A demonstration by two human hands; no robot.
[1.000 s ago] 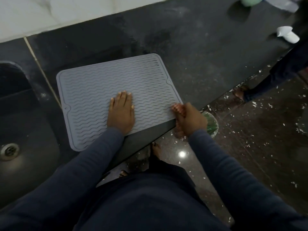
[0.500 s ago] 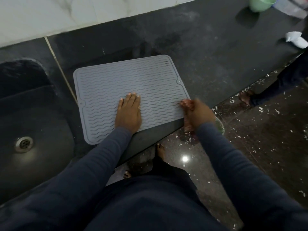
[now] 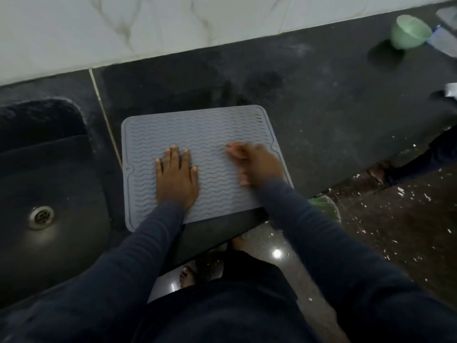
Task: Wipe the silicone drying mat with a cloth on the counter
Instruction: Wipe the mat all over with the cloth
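Note:
A grey silicone drying mat (image 3: pixel 210 129) with wavy ridges lies on the dark counter (image 3: pixel 321 107), its near edge at the counter's front. My left hand (image 3: pixel 176 177) presses flat on the mat's middle-left, fingers slightly apart, holding nothing. My right hand (image 3: pixel 259 162) rests on the mat's right part, curled around a small pinkish cloth (image 3: pixel 235 147). The cloth is blurred and mostly hidden inside the fingers; only its tip shows toward the mat's centre.
A dark sink (image 3: pixel 42 181) with a metal drain (image 3: pixel 40 216) lies left of the mat. A green bowl (image 3: pixel 408 32) stands at the far right by the white wall. Another person's leg and foot (image 3: pixel 378 173) stand on the speckled floor at right.
My right hand has moved from the mat's near right corner, at the counter edge, inward onto the mat with the cloth. My left hand has stayed flat on the mat.

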